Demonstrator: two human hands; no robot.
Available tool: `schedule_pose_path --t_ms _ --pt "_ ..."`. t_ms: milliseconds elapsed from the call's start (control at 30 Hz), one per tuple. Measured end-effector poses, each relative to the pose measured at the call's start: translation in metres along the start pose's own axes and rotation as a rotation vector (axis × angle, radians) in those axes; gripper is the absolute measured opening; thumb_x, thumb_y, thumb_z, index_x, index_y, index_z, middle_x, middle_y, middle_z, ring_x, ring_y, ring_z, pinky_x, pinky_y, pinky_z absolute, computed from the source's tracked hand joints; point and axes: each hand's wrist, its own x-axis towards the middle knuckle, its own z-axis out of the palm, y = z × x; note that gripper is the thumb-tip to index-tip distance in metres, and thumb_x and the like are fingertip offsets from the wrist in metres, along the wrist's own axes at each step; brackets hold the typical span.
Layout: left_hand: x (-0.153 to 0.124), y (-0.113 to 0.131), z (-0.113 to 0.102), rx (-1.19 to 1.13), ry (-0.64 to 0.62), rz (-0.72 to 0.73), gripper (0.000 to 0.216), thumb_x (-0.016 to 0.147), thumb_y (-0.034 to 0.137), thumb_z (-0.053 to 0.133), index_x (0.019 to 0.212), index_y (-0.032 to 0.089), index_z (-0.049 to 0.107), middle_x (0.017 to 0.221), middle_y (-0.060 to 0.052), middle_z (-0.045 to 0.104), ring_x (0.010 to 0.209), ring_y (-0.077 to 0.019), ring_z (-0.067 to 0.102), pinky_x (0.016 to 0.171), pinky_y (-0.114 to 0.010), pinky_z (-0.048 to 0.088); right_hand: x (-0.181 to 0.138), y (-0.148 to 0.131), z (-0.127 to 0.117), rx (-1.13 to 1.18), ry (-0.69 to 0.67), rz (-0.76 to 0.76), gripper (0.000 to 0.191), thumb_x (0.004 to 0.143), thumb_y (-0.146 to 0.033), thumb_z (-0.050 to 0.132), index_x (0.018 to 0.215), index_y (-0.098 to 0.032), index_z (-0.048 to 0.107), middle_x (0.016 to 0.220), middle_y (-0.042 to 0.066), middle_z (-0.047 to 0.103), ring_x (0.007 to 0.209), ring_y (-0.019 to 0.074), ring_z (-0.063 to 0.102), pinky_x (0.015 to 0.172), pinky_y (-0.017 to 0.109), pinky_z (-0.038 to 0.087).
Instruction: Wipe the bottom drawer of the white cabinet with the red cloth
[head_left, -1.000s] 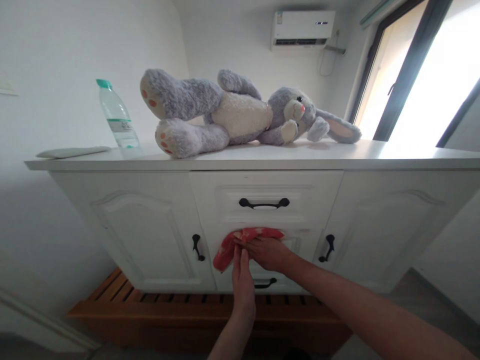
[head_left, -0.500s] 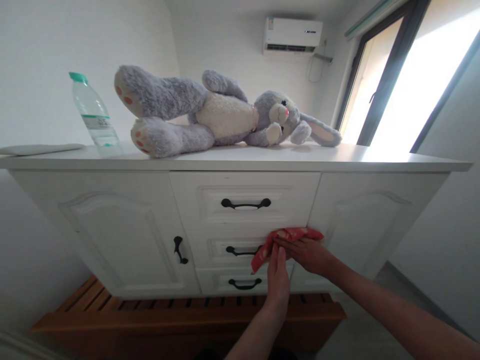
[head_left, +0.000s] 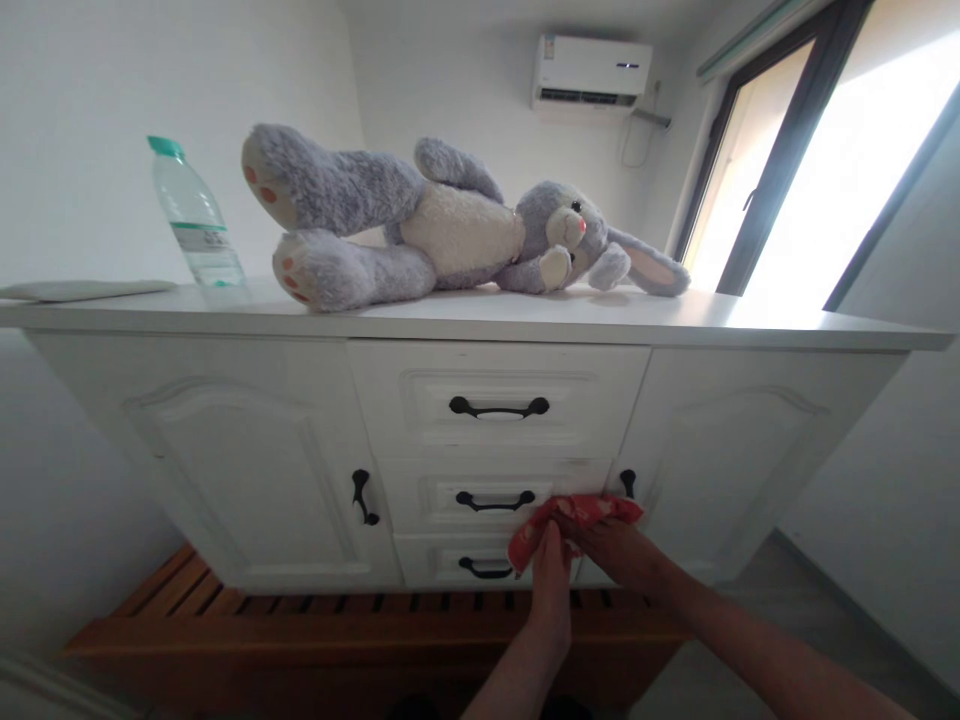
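A red patterned cloth is pressed against the white cabinet front, at the right side of the middle and bottom drawers. My right hand lies over the cloth and holds it there. Close beside it, my left hand has its fingertips on the cloth's lower part, touching the right hand. Left of the cloth is the black handle of the middle drawer. The bottom drawer's handle sits just below and to the left. Above the cloth's right end shows the right door's handle, its lower part hidden.
On the cabinet top lie a grey plush rabbit and a flat pale item; a plastic bottle with a green cap stands at the left. A slatted wooden bench is below. A window is at the right.
Both hands and the cloth have moved down, from the middle drawer towards the bottom one. The right door's handle has come into sight. The view has shifted slightly.
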Motion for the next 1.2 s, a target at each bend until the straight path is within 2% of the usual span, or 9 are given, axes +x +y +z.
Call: schedule_pose_path --t_ms 100,200,367,533,633,733,933,1033,1200 --pt "0.003 0.001 -0.009 -0.038 0.054 -0.048 0.033 0.075 0.042 0.078 0.102 0.022 0.073 0.116 -0.008 0.076 0.102 -0.0200 0.071 0.087 -0.031 0.054 0.003 -0.009 0.006 -0.006 -0.024 -0.067 0.089 0.069 0.004 0.039 0.156 -0.013 0.028 0.156 0.008 0.044 0.132 0.0233 0.052 0.097 0.040 0.050" --pt "0.006 0.011 -0.021 -0.097 0.097 -0.029 0.031 0.072 0.039 0.081 0.095 0.020 0.073 0.105 -0.008 0.078 0.091 -0.0186 0.072 0.079 -0.029 0.054 0.018 -0.021 0.010 0.057 0.016 -0.089 0.089 0.069 0.003 0.040 0.156 -0.009 0.025 0.155 0.010 0.044 0.134 0.0222 0.051 0.097 0.038 0.050" --pt "0.001 0.049 -0.043 -0.149 0.116 0.093 0.023 0.073 0.035 0.080 0.091 0.021 0.073 0.090 -0.003 0.079 0.078 -0.0158 0.072 0.066 -0.025 0.054 0.066 -0.051 0.017 0.200 0.049 -0.083 0.079 0.079 -0.001 0.042 0.156 -0.011 0.026 0.152 0.012 0.049 0.130 0.0203 0.055 0.096 0.034 0.052" --pt "0.004 0.096 -0.076 -0.121 0.209 0.117 0.018 0.091 0.031 0.061 0.097 0.023 0.076 0.096 -0.004 0.082 0.089 -0.0141 0.075 0.074 -0.023 0.056 0.130 -0.091 0.025 0.327 -0.034 -0.079 0.074 0.085 -0.007 0.049 0.155 -0.014 0.028 0.152 0.012 0.049 0.129 0.0222 0.056 0.099 0.035 0.053" --pt "0.011 0.122 -0.099 -0.061 0.258 0.177 0.022 0.093 0.035 0.058 0.100 0.023 0.075 0.096 -0.003 0.082 0.091 -0.0147 0.075 0.077 -0.023 0.056 0.165 -0.119 0.031 0.404 -0.003 -0.039 0.072 0.087 -0.010 0.055 0.154 -0.016 0.032 0.146 0.012 0.055 0.127 0.0237 0.059 0.100 0.036 0.054" --pt "0.015 0.145 -0.114 -0.019 0.290 0.227 0.024 0.092 0.038 0.058 0.100 0.023 0.076 0.100 -0.004 0.082 0.101 -0.0183 0.074 0.092 -0.029 0.056 0.192 -0.140 0.031 0.432 0.048 0.009 0.070 0.088 -0.009 0.054 0.155 -0.015 0.032 0.148 0.013 0.053 0.126 0.0237 0.059 0.102 0.035 0.053" --pt "0.001 0.183 -0.098 0.083 0.251 0.297 0.036 0.092 0.047 0.056 0.112 0.022 0.073 0.131 -0.010 0.072 0.130 -0.0259 0.060 0.120 -0.046 0.036 0.228 -0.144 0.001 0.353 0.175 -0.026 0.060 0.093 -0.014 0.049 0.152 -0.006 0.036 0.156 0.014 0.041 0.146 0.0242 0.036 0.118 0.036 0.039" --pt "-0.010 0.191 -0.084 0.109 0.215 0.329 0.042 0.091 0.050 0.057 0.120 0.022 0.069 0.142 -0.011 0.064 0.136 -0.0251 0.054 0.123 -0.045 0.032 0.237 -0.135 -0.022 0.319 0.205 0.020 0.054 0.097 -0.020 0.046 0.149 -0.005 0.040 0.158 0.012 0.040 0.148 0.0247 0.031 0.121 0.040 0.034" --pt "-0.010 0.184 -0.072 0.119 0.186 0.319 0.040 0.089 0.045 0.061 0.120 0.021 0.069 0.137 -0.010 0.068 0.132 -0.0260 0.058 0.119 -0.045 0.038 0.230 -0.119 -0.055 0.211 0.157 -0.006 0.050 0.094 -0.023 0.051 0.140 -0.004 0.050 0.145 0.018 0.054 0.140 0.0298 0.041 0.119 0.044 0.033"
